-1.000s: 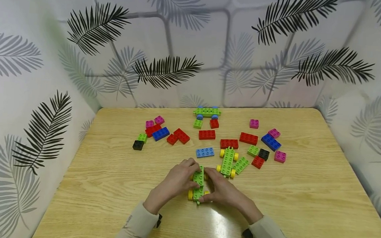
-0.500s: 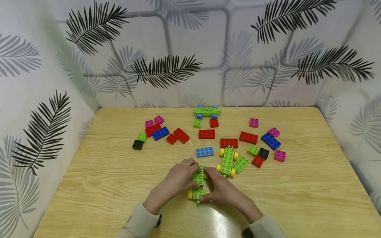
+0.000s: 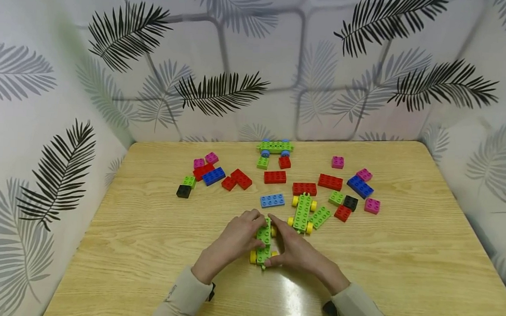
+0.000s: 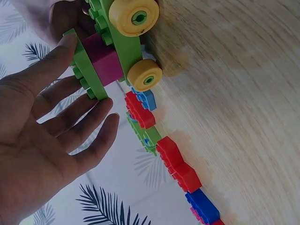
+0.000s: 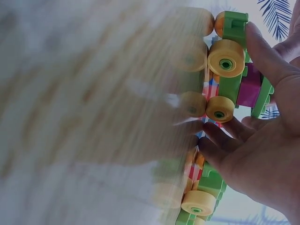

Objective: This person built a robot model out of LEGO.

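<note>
A green wheeled car base with yellow wheels stands between my hands, lengthwise to me. On it sits a magenta brick, topped by a flat green brick. My left hand pinches this green brick at its two ends, thumb on the near one, as the left wrist view shows. My right hand grips the base from the right, its thumb at the near end and fingers by the far wheels. The magenta brick is hidden in the head view.
A second yellow-wheeled green base stands just right and beyond, beside a loose green brick. A light blue brick lies ahead. Red, blue, pink and black bricks spread behind, and a blue-wheeled green base is at the back edge.
My right forefinger has shifted slightly forward along the car base. The left hand and the stacked bricks look the same.
</note>
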Motion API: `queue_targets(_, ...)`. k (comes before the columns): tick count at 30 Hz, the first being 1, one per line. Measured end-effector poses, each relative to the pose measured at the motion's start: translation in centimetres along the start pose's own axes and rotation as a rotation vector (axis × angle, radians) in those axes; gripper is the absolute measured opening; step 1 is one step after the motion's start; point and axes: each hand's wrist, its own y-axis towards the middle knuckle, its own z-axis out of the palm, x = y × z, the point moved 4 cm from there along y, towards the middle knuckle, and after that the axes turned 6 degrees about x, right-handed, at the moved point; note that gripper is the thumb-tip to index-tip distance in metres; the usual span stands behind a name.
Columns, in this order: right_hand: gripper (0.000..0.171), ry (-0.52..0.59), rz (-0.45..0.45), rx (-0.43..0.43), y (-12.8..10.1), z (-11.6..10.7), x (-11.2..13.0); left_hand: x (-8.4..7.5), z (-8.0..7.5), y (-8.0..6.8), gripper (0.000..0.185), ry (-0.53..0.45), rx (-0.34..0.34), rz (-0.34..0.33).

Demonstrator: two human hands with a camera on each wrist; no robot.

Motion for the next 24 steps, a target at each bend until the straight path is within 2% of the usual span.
queue_targets(6, 0.106, 0.041, -0.023, 0.016, -0.29, -0.15, -0.09, 0.06, 0.29, 0.06, 0.038, 0.004, -0.002, 0.003)
queue_targets(16, 0.077, 0.08, 0.001, 0.012, -0.37, -0.61, -0.28, 0.19, 0.23, -0.1, 0.036, -0.015, -0.042, 0.041)
queue_targets(24, 0.077, 0.094, 0.037, 0.012, -0.22, -0.65, -0.51, 0.64, 0.53, -0.14, 0.039, -0.121, -0.015, 0.014)
